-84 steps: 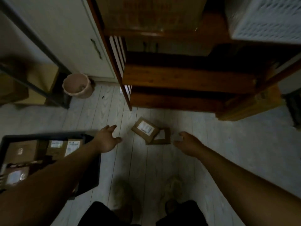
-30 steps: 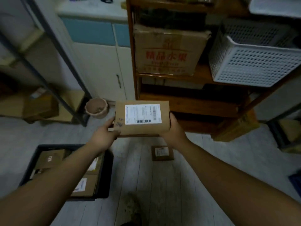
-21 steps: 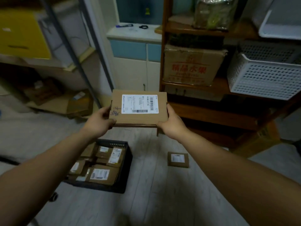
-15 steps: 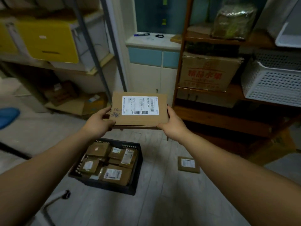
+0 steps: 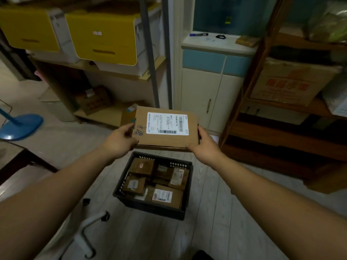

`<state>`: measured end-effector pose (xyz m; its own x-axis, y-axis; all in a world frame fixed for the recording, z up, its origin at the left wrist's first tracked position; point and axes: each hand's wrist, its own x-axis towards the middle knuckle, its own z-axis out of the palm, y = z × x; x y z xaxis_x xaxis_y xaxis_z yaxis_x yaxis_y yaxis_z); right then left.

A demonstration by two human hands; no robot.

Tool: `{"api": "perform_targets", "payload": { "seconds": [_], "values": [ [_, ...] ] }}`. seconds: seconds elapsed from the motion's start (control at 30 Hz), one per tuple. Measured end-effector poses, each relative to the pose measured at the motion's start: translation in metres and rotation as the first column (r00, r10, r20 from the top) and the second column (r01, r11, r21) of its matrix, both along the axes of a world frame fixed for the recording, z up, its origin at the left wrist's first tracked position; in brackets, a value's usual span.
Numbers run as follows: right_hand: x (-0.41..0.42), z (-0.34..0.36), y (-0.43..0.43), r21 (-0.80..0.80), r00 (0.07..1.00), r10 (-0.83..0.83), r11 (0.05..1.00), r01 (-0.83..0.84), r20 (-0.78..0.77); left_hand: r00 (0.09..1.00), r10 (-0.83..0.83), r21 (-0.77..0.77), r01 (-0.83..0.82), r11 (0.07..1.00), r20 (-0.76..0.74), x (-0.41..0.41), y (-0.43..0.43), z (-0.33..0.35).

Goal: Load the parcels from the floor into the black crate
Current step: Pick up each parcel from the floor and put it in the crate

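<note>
A flat brown cardboard parcel [image 5: 167, 139] with a white shipping label and blue handwriting is held level in front of me. My left hand [image 5: 120, 141] grips its left edge and my right hand [image 5: 205, 145] grips its right edge. Below the parcel, on the pale plank floor, stands the black crate [image 5: 185, 210], which holds several brown labelled parcels [image 5: 167, 197]. The held parcel hangs above the crate's far rim.
A wooden shelf unit [image 5: 281, 143] with a printed carton stands at the right. Behind are a white and blue cabinet [image 5: 210, 91] and a metal rack with yellow bins [image 5: 101, 36]. A white chair base [image 5: 88, 233] and a blue stand base [image 5: 20, 126] lie at the left.
Both hands picked the parcel up from the floor and raised it. My view has swung left, so the crate is now right under the parcel and the other floor parcel is out of view.
</note>
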<state>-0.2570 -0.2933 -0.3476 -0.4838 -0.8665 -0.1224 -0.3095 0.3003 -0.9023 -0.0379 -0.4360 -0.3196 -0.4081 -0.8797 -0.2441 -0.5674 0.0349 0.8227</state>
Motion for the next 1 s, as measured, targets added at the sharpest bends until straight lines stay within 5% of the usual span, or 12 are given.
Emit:
{"api": "perform_targets", "payload": {
  "seconds": [0.47, 0.6, 1.0],
  "values": [
    [-0.018, -0.090, -0.083, 0.137, 1.000, -0.024, 0.990, 0.024, -0.002, 0.978, 0.000, 0.044, -0.009, 0.999, 0.209, -0.040, -0.068, -0.080],
    [-0.014, -0.129, -0.074, 0.260, 0.999, -0.046, 0.964, 0.048, -0.013, 0.942, -0.131, 0.080, 0.111, 0.991, 0.311, -0.050, -0.083, -0.119],
    [0.051, -0.316, -0.086, 0.557, 0.977, -0.177, 0.802, 0.214, -0.121, 0.795, -0.546, 0.293, 0.474, 0.831, 0.263, -0.037, -0.133, -0.328]
  ]
}}
